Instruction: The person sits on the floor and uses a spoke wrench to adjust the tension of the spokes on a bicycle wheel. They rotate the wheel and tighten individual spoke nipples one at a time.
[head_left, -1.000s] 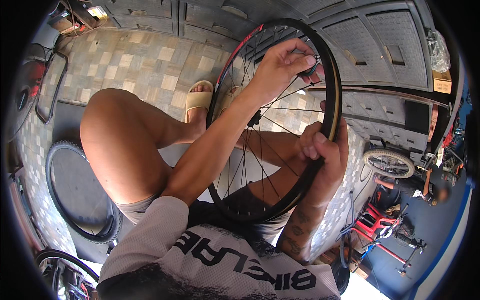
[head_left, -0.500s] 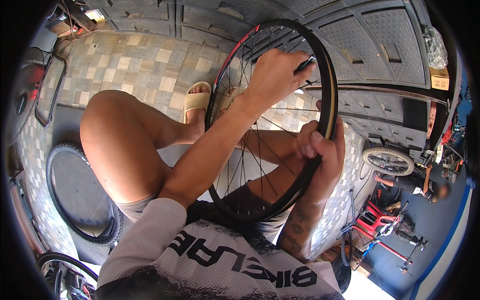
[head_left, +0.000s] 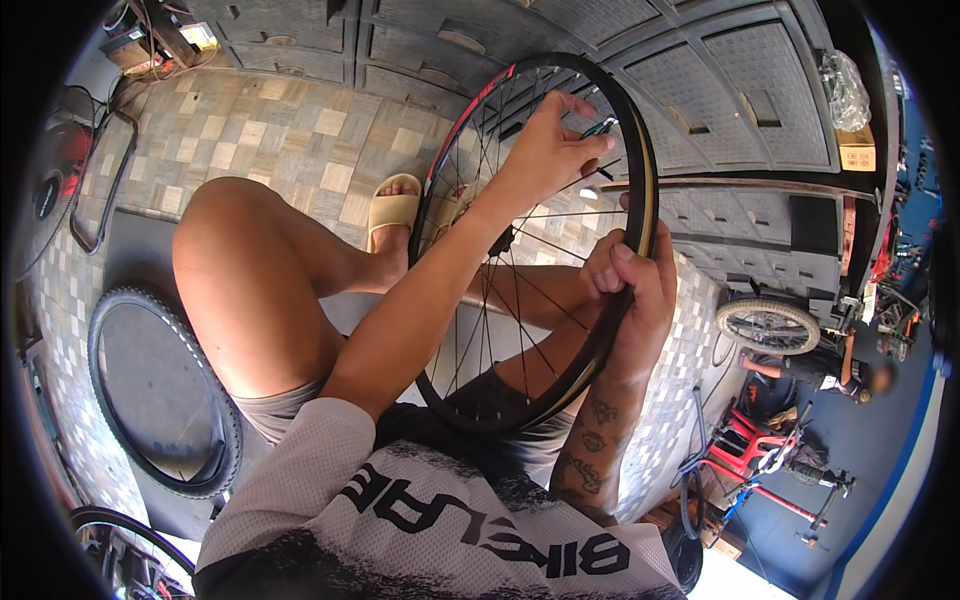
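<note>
A black spoked bicycle wheel (head_left: 646,190) without a tyre stands tilted over my lap. It has a red section at the upper left of its rim and a tan strip along the rim's bed. My right hand (head_left: 636,285) grips the rim at the right, thumb on the outer side and fingers curled to the inner side. Reaching across the spokes, my left hand (head_left: 560,145) is near the upper right of the rim. A small dark tool with greenish parts (head_left: 600,127) sits between its thumb and fingers; its exact kind is unclear.
A loose knobby tyre (head_left: 105,400) lies on a grey mat at the left. Grey drawer cabinets (head_left: 690,110) line the far side. At the right are another bicycle wheel (head_left: 768,326), a red plastic chair (head_left: 742,445) and a person (head_left: 835,368).
The wheel and my right hand have shifted slightly left. My left hand's fingers have loosened and lifted around the small tool, showing more of it.
</note>
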